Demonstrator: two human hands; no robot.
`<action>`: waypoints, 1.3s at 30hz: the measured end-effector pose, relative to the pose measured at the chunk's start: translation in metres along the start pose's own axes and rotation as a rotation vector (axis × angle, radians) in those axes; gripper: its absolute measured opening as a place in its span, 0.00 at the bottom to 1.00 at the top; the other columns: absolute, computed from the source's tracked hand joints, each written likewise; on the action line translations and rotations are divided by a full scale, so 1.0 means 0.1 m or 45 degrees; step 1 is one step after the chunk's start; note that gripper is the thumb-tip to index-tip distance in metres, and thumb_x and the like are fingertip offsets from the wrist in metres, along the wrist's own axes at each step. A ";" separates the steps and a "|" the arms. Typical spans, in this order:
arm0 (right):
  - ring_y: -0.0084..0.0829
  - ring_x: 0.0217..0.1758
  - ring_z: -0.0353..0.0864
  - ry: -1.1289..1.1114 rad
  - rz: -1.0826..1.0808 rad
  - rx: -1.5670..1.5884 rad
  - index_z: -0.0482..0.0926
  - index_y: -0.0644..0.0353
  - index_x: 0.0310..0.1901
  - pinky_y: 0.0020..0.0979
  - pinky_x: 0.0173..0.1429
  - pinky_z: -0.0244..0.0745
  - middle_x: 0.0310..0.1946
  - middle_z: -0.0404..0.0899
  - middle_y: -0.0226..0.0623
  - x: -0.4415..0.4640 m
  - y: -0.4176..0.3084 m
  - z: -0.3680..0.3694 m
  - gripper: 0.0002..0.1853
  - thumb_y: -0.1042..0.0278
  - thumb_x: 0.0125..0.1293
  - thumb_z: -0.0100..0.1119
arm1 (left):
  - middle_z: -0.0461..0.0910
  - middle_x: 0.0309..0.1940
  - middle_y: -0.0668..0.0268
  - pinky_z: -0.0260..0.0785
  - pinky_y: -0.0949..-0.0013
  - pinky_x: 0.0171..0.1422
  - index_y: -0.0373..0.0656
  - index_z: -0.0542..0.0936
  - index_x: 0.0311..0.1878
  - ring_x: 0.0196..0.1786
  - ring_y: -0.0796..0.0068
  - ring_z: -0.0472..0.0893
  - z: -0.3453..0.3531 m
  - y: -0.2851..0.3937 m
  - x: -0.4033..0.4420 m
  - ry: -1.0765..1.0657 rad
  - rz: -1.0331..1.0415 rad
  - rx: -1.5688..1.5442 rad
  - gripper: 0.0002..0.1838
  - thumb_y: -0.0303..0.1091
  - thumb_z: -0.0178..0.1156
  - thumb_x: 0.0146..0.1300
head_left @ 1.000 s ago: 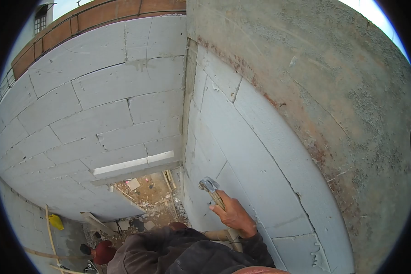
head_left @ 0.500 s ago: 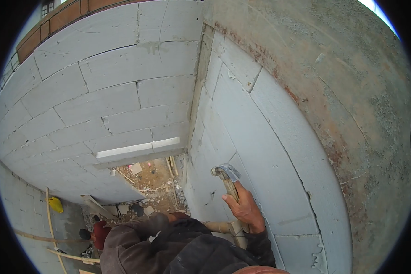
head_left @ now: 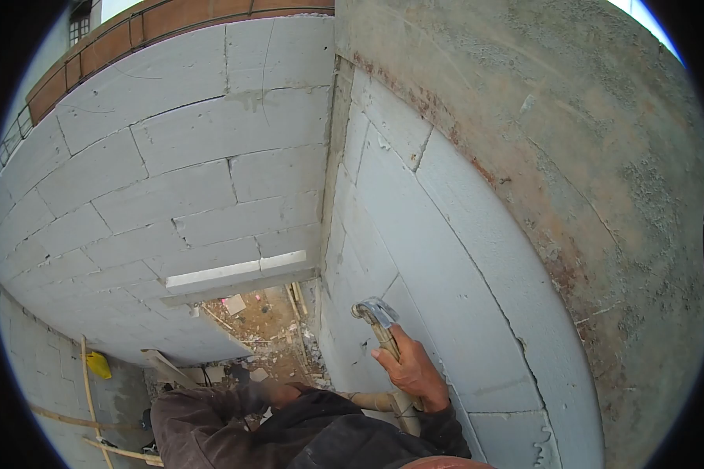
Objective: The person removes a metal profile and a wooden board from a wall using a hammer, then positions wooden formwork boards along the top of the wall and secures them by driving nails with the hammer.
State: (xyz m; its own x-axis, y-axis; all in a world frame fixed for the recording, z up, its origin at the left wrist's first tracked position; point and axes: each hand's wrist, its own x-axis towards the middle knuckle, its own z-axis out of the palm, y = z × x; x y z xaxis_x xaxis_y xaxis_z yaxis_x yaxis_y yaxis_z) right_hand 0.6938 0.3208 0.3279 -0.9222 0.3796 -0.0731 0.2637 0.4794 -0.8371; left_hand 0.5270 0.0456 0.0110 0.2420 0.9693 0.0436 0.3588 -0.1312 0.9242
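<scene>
Left hand (head_left: 280,393) has shifted leftward, blurred; right hand (head_left: 416,370) grips a tool (head_left: 384,336).

Tall wall of pale grey rectangular blocks (head_left: 180,141) at left, dark joints showing. Smooth blue-grey block wall (head_left: 438,242) at right; 2 walls meet in corner. Rough grey concrete surface with rust-red stains (head_left: 602,117) above right wall. Brown rubble-strewn ground (head_left: 267,313) low down. Brown panel (head_left: 160,25), small barred window (head_left: 79,30), bright pale sky (head_left: 116,7) at top left.
</scene>
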 end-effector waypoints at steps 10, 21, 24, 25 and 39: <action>0.50 0.26 0.76 0.000 0.000 0.000 0.69 0.68 0.70 0.46 0.36 0.71 0.26 0.77 0.57 0.00 0.06 0.02 0.31 0.60 0.73 0.62 | 0.85 0.50 0.54 0.80 0.46 0.53 0.51 0.81 0.59 0.47 0.45 0.88 0.03 0.53 -0.28 0.292 -0.590 0.680 0.16 0.41 0.58 0.70; 0.19 0.24 0.71 -0.156 0.238 0.706 0.56 0.67 0.77 0.26 0.27 0.72 0.33 0.76 0.32 -0.25 -0.08 -0.13 0.34 0.67 0.77 0.60 | 0.84 0.31 0.65 0.72 0.63 0.39 0.38 0.87 0.50 0.33 0.72 0.83 -1.40 0.41 0.11 1.443 -0.592 0.044 0.13 0.38 0.65 0.73; 0.19 0.25 0.72 -0.150 0.024 1.150 0.58 0.63 0.78 0.27 0.30 0.72 0.31 0.75 0.33 -0.31 -0.41 -0.09 0.34 0.54 0.81 0.59 | 0.84 0.37 0.69 0.74 0.77 0.40 0.36 0.85 0.58 0.38 0.81 0.82 -2.22 1.06 0.69 1.664 -0.085 -0.697 0.15 0.36 0.65 0.76; 0.19 0.25 0.72 -0.164 0.068 1.158 0.58 0.63 0.78 0.27 0.30 0.72 0.31 0.75 0.33 -0.33 -0.38 -0.02 0.34 0.54 0.81 0.59 | 0.84 0.39 0.68 0.75 0.76 0.41 0.34 0.83 0.61 0.40 0.80 0.83 -2.43 1.24 0.86 1.682 0.080 -0.743 0.17 0.35 0.66 0.75; 0.23 0.24 0.76 -0.044 -0.097 1.058 0.53 0.66 0.80 0.28 0.27 0.75 0.35 0.75 0.35 -0.17 -0.95 -0.14 0.36 0.60 0.80 0.58 | 0.88 0.40 0.62 0.86 0.73 0.45 0.40 0.82 0.46 0.40 0.73 0.89 -3.76 1.91 1.91 1.600 0.991 -1.292 0.06 0.26 0.70 0.70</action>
State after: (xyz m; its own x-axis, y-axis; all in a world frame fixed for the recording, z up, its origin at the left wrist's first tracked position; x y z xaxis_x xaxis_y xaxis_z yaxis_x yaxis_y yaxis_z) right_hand 0.6879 0.2801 0.4164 -0.9408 0.3390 -0.0055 -0.0817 -0.2423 -0.9668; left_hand 0.3032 0.2833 0.3387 -0.8672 0.3776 0.3247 -0.2464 -0.8919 0.3791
